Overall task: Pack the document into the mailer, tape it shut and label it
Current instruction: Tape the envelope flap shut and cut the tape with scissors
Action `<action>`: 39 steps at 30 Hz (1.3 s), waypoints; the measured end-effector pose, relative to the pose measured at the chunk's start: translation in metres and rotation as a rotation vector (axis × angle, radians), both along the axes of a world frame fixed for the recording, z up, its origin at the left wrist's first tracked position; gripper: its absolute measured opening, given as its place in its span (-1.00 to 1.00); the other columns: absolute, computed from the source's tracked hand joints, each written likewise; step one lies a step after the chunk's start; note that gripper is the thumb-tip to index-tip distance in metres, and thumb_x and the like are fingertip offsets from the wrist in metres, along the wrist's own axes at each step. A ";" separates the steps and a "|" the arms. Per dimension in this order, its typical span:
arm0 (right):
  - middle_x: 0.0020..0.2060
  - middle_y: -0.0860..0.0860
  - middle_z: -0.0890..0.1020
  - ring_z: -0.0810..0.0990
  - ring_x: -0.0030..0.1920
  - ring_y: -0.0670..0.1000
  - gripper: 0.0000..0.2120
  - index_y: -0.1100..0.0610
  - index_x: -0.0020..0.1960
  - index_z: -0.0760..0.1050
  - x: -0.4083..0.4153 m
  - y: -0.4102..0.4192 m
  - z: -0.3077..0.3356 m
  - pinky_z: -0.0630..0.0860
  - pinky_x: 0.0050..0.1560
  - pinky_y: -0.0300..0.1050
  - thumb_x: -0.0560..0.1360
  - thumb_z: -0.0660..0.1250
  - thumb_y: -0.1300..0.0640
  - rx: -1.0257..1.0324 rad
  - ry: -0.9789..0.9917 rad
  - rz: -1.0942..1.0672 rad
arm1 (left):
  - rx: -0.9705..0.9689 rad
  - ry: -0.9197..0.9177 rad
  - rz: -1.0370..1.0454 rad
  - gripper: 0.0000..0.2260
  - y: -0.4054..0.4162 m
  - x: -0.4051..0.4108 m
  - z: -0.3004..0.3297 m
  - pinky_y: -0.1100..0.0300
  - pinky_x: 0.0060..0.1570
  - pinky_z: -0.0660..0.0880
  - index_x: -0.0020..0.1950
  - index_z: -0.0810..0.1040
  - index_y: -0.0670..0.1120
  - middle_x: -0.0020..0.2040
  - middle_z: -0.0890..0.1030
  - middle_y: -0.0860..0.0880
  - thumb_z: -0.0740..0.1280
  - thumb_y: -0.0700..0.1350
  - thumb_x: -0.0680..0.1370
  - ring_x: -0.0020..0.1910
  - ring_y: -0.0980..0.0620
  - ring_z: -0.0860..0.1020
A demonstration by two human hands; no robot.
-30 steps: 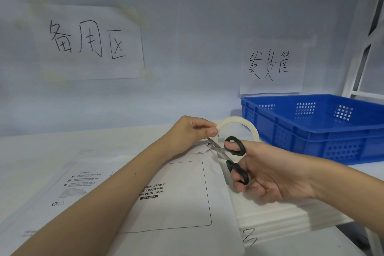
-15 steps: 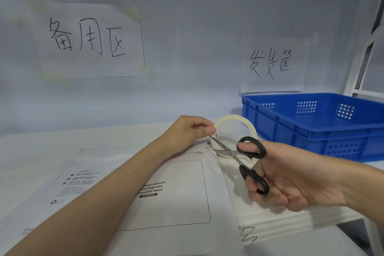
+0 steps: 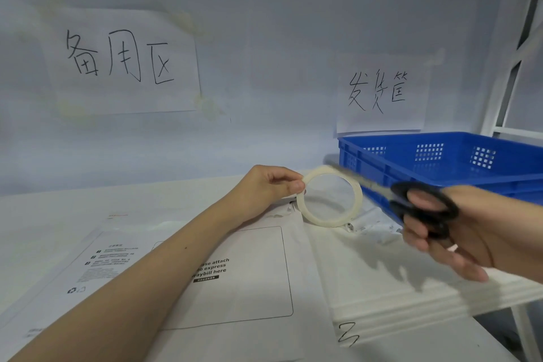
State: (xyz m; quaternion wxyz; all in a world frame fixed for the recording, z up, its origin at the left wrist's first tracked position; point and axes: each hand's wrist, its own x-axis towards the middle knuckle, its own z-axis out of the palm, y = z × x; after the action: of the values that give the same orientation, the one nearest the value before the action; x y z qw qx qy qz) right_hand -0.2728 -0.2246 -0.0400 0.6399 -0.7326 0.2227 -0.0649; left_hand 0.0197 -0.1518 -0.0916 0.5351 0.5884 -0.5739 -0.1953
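The left hand (image 3: 271, 186) pinched the near-left rim of the tape roll (image 3: 329, 196) between thumb and fingertips, holding the pale ring upright on its edge, its lower rim touching the stack of white mailers (image 3: 382, 267) at the right. The mailer (image 3: 235, 273) lay flat on the tabletop (image 3: 102, 206) just below and left of that hand, with the forearm stretched across its printed face; its upper edge met the roll's lower left side. The right hand (image 3: 458, 232) was closed around the black handles of the scissors (image 3: 423, 209), fingers through the loops, raised to the right of the roll and clear of it.

The blades were smeared by motion into a grey streak running up and left across the top of the roll, so I cannot tell whether they stood apart or together. The forearm hid part of the waybill text and box on the mailer. Any tape on the mailer's seam was too faint to make out. The small print at the mailer's left was unreadable.

The blue crate (image 3: 440, 161) stood behind the right hand, against the wall, cut off at the frame's right edge. Bare tabletop spread left of the mailer up to the wall. The stack's near edge overhung the tabletop's right end.
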 end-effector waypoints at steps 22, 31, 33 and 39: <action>-0.44 0.11 0.54 0.46 -0.45 0.06 -0.60 0.20 -0.40 0.40 0.164 -0.097 -0.002 0.40 -0.37 -0.13 0.50 0.37 -0.01 -1.061 0.509 -0.277 | -0.019 0.012 -0.001 -0.83 0.012 -0.003 -0.004 0.35 0.08 0.51 0.11 0.67 -0.24 0.10 0.71 -0.09 0.37 -0.26 0.56 0.03 0.14 0.64; -0.23 0.12 0.67 0.58 -0.31 0.05 -0.62 0.19 -0.26 0.54 0.156 -0.100 0.005 0.53 -0.26 -0.15 0.62 0.17 0.01 -0.852 0.092 -0.415 | -0.008 -0.046 0.033 -0.85 0.007 -0.004 -0.003 0.25 0.10 0.52 0.09 0.70 -0.12 0.06 0.72 0.05 0.38 -0.18 0.57 0.02 0.10 0.64; -0.13 0.04 0.72 0.67 -0.13 0.04 -0.56 0.16 -0.11 0.64 0.150 -0.078 0.020 0.59 0.00 -0.08 0.63 0.13 -0.09 -0.639 -0.100 -0.342 | -0.023 -0.061 0.051 -0.86 0.006 -0.004 -0.003 0.27 0.10 0.50 0.06 0.71 -0.11 0.04 0.73 0.07 0.38 -0.17 0.57 0.01 0.12 0.63; -0.43 0.00 0.56 0.51 -0.35 0.06 -0.47 0.23 -0.26 0.53 0.144 -0.031 0.002 0.50 -0.24 -0.04 0.56 0.15 -0.20 -1.195 0.095 -0.150 | 0.012 -0.063 0.106 -0.89 0.005 -0.005 -0.005 0.41 -0.12 0.43 -0.03 0.70 -0.07 -0.06 0.72 0.08 0.39 -0.09 0.57 -0.19 0.27 0.57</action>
State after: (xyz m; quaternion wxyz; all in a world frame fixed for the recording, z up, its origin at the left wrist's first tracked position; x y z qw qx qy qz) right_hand -0.1290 -0.2560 -0.0380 0.1003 -0.9496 0.2272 -0.1911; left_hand 0.0147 -0.1469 -0.0963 0.5228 0.6270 -0.5572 -0.1518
